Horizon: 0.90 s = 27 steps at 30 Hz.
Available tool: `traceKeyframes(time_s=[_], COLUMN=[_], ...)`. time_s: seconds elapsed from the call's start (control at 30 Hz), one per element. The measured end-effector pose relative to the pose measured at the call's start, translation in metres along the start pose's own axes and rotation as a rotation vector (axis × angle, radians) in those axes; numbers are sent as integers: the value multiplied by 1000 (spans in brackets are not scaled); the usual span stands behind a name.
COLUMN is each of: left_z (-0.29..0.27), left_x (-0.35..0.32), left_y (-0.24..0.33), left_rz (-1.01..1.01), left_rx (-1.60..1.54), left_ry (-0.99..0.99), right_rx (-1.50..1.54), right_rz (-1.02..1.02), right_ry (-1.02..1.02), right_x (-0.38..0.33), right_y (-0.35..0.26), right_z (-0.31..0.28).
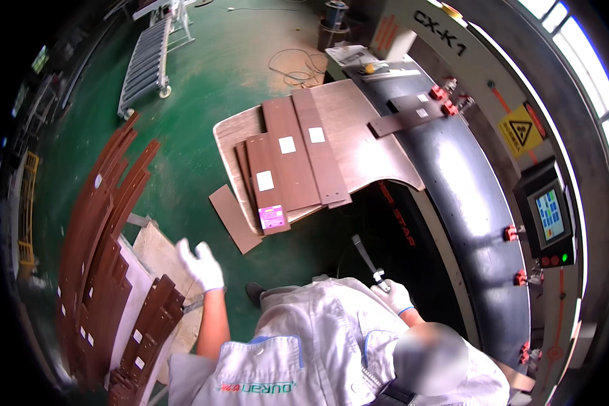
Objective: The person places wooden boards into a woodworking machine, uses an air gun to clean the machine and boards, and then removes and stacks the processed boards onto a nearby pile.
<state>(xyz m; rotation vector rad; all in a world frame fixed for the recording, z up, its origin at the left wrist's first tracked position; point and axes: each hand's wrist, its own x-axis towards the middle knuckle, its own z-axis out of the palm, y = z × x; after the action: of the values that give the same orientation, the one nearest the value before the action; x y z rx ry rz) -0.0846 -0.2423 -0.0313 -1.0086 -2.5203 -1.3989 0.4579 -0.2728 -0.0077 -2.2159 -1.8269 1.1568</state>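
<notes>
Your left hand [200, 265]: gloved, fingers spread open, holding nothing, raised above brown strip stack [149, 325] at lower left. Your right hand [395, 295]: gloved, fingers closed round grey tool [367, 257], just right of your jacket [304, 345]. Counter [372, 152] ahead of tool, carrying brown boards [298, 152] with white labels. One board [233, 218] on green floor [196, 88], touching counter's near-left edge. Black machine [474, 196] right of counter.
</notes>
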Motion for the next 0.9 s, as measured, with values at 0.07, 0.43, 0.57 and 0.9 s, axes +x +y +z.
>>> traceKeyframes(time_s=[0.07,0.43,0.57,0.9], left_z=[64,349,456,607], left_x=[-10,-85,-87,-69], left_y=[83,361,437,577], left_rz=[327,799,821,893], left_rx=[-82,-38,116,605], left_ry=[-158,-1059,-1105,-1211], right_rx=[-60,173,620,623], right_rz=[-28,319,603,885], right_ry=[78,261,398,269], right_x=[1,-37,-41,9], right_y=[15,70,77,56], right_z=[-8,-46,-32,-61])
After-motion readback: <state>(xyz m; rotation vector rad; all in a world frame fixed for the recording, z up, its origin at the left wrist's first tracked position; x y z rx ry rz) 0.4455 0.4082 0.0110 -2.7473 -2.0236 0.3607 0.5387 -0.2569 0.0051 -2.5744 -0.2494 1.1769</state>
